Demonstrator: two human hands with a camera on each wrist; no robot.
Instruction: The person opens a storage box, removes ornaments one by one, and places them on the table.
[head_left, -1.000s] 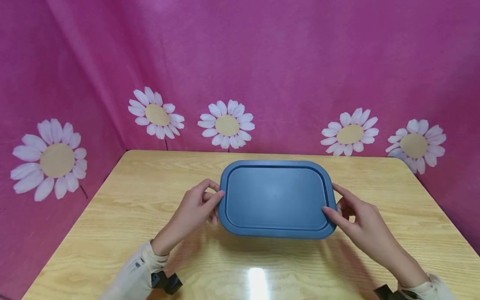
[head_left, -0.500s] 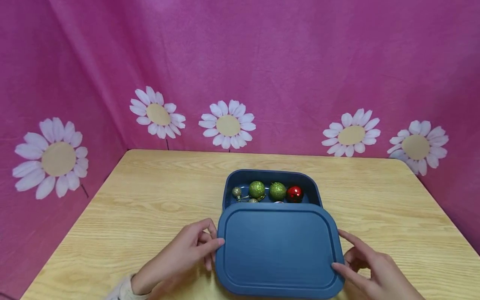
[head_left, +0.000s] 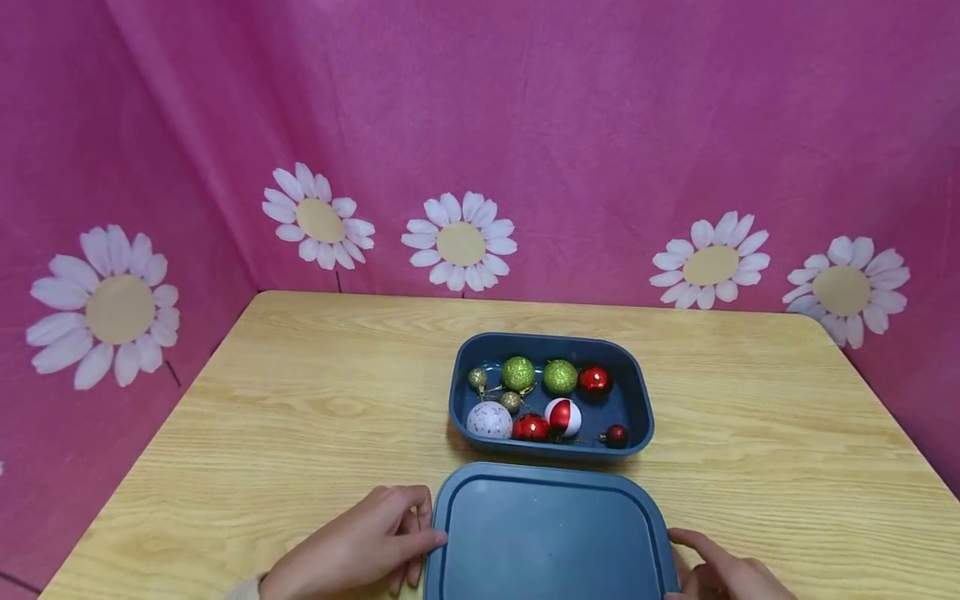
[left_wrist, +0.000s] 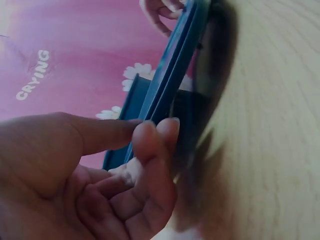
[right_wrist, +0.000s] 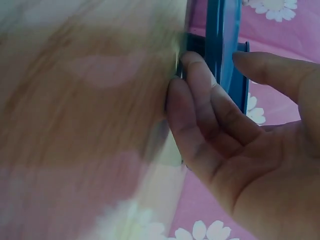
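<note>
In the head view, a blue rectangular lid (head_left: 551, 533) lies flat side up at the front, its near edge out of frame. My left hand (head_left: 360, 542) pinches its left edge between thumb and fingers. At the opposite edge my right hand (head_left: 723, 575), partly cut off, holds the lid with the thumb on top and the fingers beneath. The left wrist view shows the lid (left_wrist: 172, 70) just above the tabletop. Behind it stands an uncovered blue box (head_left: 637, 417) with several baubles: green glitter ones (head_left: 518, 374), shiny red ones (head_left: 595, 383), a speckled white one (head_left: 490, 420) and small gold ones (head_left: 511, 402).
A light wooden table (head_left: 322, 400) carries everything. A pink curtain (head_left: 570, 142) with daisies hangs along its back and left side. Wood surface extends to the left and right of the box.
Both hands have lifted the lid off the box and drawn it toward the person, lowering it near the table's front. The baubles inside have come into view; the box stays in place.
</note>
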